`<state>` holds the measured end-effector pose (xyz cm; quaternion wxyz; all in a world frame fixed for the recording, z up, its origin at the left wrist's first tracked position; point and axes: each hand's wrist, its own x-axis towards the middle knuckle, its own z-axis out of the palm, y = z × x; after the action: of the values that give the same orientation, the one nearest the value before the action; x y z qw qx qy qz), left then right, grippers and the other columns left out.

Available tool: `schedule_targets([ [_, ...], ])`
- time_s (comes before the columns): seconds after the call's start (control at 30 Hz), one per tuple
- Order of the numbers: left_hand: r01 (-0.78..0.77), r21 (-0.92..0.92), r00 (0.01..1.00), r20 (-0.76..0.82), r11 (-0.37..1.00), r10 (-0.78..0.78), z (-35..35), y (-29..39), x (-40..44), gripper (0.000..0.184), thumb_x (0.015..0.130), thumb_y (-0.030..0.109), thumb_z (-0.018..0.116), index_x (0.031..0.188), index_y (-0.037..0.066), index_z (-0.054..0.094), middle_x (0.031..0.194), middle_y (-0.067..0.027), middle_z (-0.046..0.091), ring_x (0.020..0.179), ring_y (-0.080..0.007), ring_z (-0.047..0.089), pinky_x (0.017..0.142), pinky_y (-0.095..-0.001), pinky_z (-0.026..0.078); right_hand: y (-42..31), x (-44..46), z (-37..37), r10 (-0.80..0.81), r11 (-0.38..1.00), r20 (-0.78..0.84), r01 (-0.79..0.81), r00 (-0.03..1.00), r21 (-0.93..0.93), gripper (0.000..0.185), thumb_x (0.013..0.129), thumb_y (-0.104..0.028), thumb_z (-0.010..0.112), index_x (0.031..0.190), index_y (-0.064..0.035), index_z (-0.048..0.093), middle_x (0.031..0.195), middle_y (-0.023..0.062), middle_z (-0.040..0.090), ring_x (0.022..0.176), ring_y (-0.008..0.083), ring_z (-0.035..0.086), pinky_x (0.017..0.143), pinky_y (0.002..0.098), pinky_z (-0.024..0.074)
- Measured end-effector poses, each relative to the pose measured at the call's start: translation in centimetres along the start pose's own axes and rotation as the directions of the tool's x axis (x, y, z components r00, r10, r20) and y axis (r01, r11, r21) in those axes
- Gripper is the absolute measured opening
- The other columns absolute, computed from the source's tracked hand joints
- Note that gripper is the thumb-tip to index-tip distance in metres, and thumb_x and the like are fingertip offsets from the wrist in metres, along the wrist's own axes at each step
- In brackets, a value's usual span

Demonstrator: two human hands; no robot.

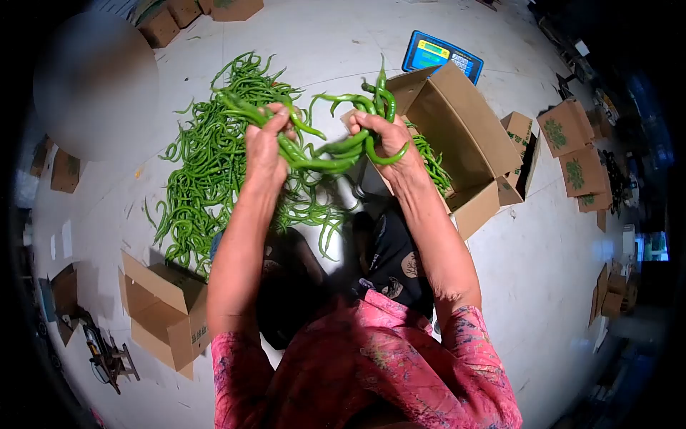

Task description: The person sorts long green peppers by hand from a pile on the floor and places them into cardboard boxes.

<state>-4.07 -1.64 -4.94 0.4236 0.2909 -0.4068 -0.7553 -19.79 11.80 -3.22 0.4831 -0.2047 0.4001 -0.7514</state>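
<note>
Long green peppers fill both hands in front of my body. My left hand (pixel 269 140) is closed round several of them at the right edge of a large pepper pile (pixel 204 164) on the floor. Another bunch of curled green peppers (pixel 379 107) is gripped in my right hand (pixel 386 143), just left of an open cardboard box (pixel 461 121). Between the hands, peppers from the two bunches overlap. More green peppers (pixel 431 161) lie inside that box, partly hidden by my right hand and forearm.
A blue scale with a lit display (pixel 441 56) stands behind the box. An empty open carton (pixel 163 312) sits at the lower left. Smaller cartons (pixel 568 129) are at the right, others (pixel 158 27) at the upper left. A blurred round area covers the far left.
</note>
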Motion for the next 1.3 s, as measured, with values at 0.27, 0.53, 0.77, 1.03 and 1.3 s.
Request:
schedule_targets([
  [0.27,-0.177,0.415,0.963,0.261,0.893,0.07,2.3,0.8,-3.2,0.031,0.082,0.014,0.073,0.109,0.004,0.061,0.092,-0.0035,0.064,0.078,-0.0095,0.058,0.068,-0.0234,0.046,0.6,-1.0,0.9,0.049,0.993,0.001,-0.048,0.999,-0.11,0.031,0.082,-0.003,0.07,0.11,0.0065,0.061,0.103,0.0118,0.068,0.088,0.0197,0.067,0.082,0.0306,0.0564],
  [0.53,-0.003,0.408,0.96,0.256,0.913,-0.111,3.5,-0.7,-3.8,0.023,0.081,0.006,0.071,0.102,0.004,0.062,0.091,-0.0002,0.061,0.078,-0.0101,0.058,0.071,-0.024,0.046,0.9,-1.2,0.5,0.006,0.987,0.089,-0.02,0.996,0.157,0.042,0.08,0.002,0.069,0.119,0.0063,0.052,0.107,0.0199,0.067,0.095,0.0263,0.068,0.082,0.0367,0.0582],
  [0.77,0.021,0.155,0.95,0.304,0.988,-0.068,2.0,0.1,-2.3,0.033,0.096,0.013,0.061,0.124,-0.001,0.053,0.092,-0.0043,0.06,0.075,-0.0076,0.054,0.061,-0.0203,0.045,-5.9,-2.2,-2.3,-0.194,0.972,-0.104,0.206,0.975,0.113,0.033,0.081,0.003,0.064,0.11,-0.0037,0.052,0.084,0.0092,0.063,0.072,0.0168,0.064,0.061,0.0285,0.0552],
  [1.03,0.221,-0.096,0.879,0.45,0.971,-0.156,-0.3,-0.3,-1.1,0.043,0.101,0.022,0.052,0.138,0.001,0.045,0.096,-0.0018,0.057,0.074,-0.0069,0.049,0.056,-0.0194,0.042,-14.9,-7.4,-10.9,-0.279,0.958,-0.124,0.284,0.952,0.03,0.06,0.08,0.002,0.069,0.132,-0.0006,0.04,0.107,0.0197,0.065,0.092,0.0264,0.069,0.08,0.0398,0.061],
  [1.3,0.279,-0.052,0.873,0.43,0.959,-0.231,2.0,0.2,-2.9,0.043,0.099,0.019,0.054,0.134,-0.004,0.045,0.102,-0.0125,0.063,0.082,-0.0128,0.057,0.069,-0.0224,0.051,-12.7,-7.7,-18.6,0.058,0.877,-0.248,-0.168,0.967,-0.45,0.05,0.085,-0.003,0.064,0.133,-0.0006,0.048,0.12,0.0165,0.06,0.12,0.0273,0.056,0.098,0.0383,0.0502],
])
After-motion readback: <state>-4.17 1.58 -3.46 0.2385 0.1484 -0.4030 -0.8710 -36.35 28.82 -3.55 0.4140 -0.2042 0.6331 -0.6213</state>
